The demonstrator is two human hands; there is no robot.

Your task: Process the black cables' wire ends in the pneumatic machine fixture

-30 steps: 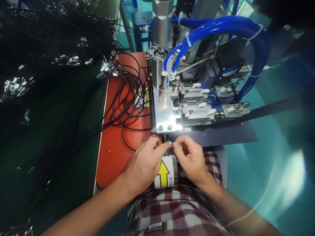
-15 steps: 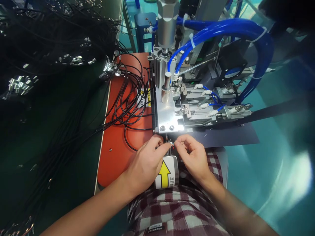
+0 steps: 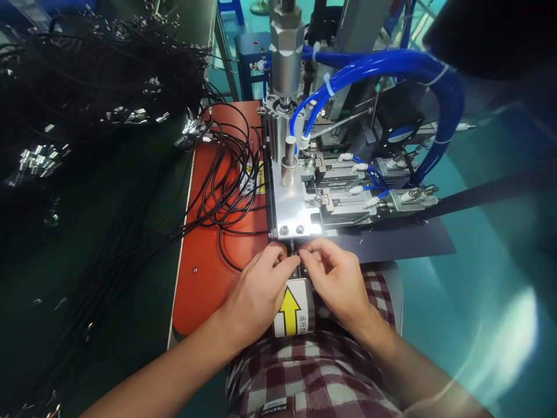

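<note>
My left hand is closed in a pinch at the front of the machine's feed track. One black cable curves across the orange board and disappears beneath that hand. My right hand pinches with thumb and forefinger, its tips almost touching the left thumb. Whatever lies between the right fingertips is hidden. Just behind both hands stands the machine's bright metal plate. A white label with a yellow arrow lies below the fingers.
Coiled black cables lie on the orange board. Left of it, a dark table carries heaps of cables with shiny metal ends. Blue air hoses arch over the pneumatic cylinders. A dark sheet extends right.
My right hand has moved slightly left, closer to the left fingertips. The small metal connector with a red wire, seen between the hands before, is now hidden. The view has shifted slightly.
</note>
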